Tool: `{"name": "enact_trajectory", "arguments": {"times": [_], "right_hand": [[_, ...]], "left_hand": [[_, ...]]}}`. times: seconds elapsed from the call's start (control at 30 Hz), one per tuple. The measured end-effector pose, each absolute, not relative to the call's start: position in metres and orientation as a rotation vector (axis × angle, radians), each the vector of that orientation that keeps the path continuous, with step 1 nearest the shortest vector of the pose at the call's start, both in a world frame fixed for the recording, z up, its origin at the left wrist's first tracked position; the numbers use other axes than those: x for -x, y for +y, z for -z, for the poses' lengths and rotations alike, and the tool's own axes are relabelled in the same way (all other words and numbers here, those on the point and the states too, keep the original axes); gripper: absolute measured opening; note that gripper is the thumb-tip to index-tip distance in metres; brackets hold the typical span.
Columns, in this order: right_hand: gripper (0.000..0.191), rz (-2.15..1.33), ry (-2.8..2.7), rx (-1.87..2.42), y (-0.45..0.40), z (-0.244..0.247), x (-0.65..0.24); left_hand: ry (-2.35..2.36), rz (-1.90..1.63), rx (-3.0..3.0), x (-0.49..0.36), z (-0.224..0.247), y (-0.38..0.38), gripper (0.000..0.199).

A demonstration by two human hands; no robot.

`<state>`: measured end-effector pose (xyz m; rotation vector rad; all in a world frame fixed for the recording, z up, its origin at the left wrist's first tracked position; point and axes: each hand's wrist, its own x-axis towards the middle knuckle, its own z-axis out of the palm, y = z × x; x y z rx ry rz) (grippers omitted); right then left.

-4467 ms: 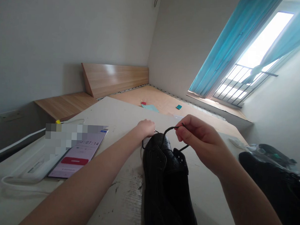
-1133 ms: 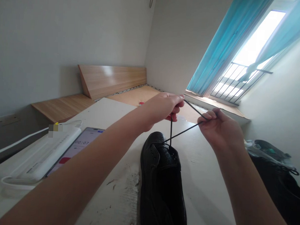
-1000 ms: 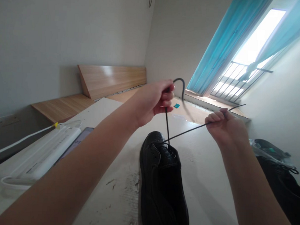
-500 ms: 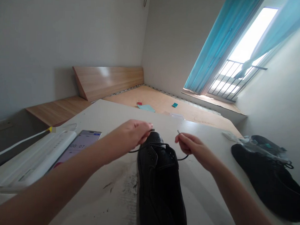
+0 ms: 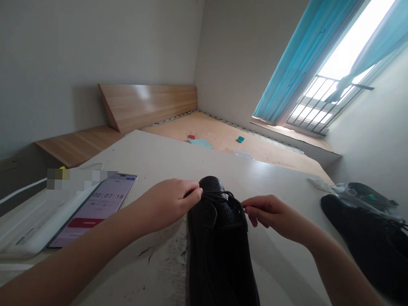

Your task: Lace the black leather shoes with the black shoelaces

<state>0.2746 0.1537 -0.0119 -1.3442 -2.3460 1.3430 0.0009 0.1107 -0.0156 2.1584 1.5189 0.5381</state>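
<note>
left hand (image 5: 170, 199): pinching thin black cord lace (image 5: 218, 194); right hand (image 5: 267, 212): fingertips narrow beside black leathery shoe (image 5: 228, 218), hold unclear; shoe: toe away, presumably so both reach the lace

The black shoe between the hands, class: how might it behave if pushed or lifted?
The shoe would probably slide rather than roll, lying sole down on the table. Its thin lace would likely flop, given its curves.

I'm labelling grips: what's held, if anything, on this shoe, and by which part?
Left hand: apparently the shoelace, left of the tongue, exact part unclear. Right hand: cannot be told.
</note>
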Motion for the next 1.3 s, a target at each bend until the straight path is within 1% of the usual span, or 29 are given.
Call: {"name": "enact_trajectory", "arguments": {"times": [0.1,0.17,0.3,0.5,0.63,0.73,0.8,0.87,0.97,1.1,1.23,1.3], "right_hand": [[0.022,-1.353,-2.356,1.33,0.147,0.011,-0.272],[0.018,-1.357,-2.319,1.319,0.145,0.013,-0.27],[0.02,-1.361,-2.228,1.296,0.145,0.018,-0.265],[0.025,-1.403,-2.145,1.242,0.147,0.021,-0.261],[0.027,-1.423,-2.157,1.216,0.147,0.023,-0.26],[0.025,-1.437,-2.12,1.167,0.146,0.025,-0.258],[0.025,-1.453,-2.091,1.122,0.144,0.027,-0.255],[0.027,-1.456,-2.068,1.093,0.141,0.028,-0.251],[0.031,-1.412,-2.014,1.133,0.135,0.027,-0.245],[0.033,-1.308,-2.057,1.264,0.126,0.02,-0.241],[0.02,-1.124,-2.154,1.371,0.122,0.012,-0.242],[0.017,-1.06,-2.159,1.4,0.122,0.011,-0.243]], "left_hand": [[1.432,-0.517,-2.136,-0.001,0.019,0.113,0.046],[1.399,-0.552,-2.098,-0.001,0.018,0.114,0.042],[1.439,-0.653,-2.081,-0.001,0.013,0.112,0.032],[1.448,-0.63,-2.065,-0.002,0.011,0.109,0.024],[1.477,-0.611,-2.116,0.0,0.013,0.11,0.034],[1.449,-0.517,-2.144,0.002,0.014,0.111,0.041],[1.399,-0.449,-2.135,0.003,0.013,0.112,0.039],[1.367,-0.413,-2.128,0.005,0.012,0.112,0.034],[1.368,-0.383,-2.122,0.006,0.009,0.11,0.027],[1.388,-0.311,-2.12,0.007,0.007,0.108,0.025],[1.41,-0.29,-2.157,0.006,0.009,0.107,0.027],[1.4,-0.312,-2.177,0.006,0.01,0.108,0.031]]}}
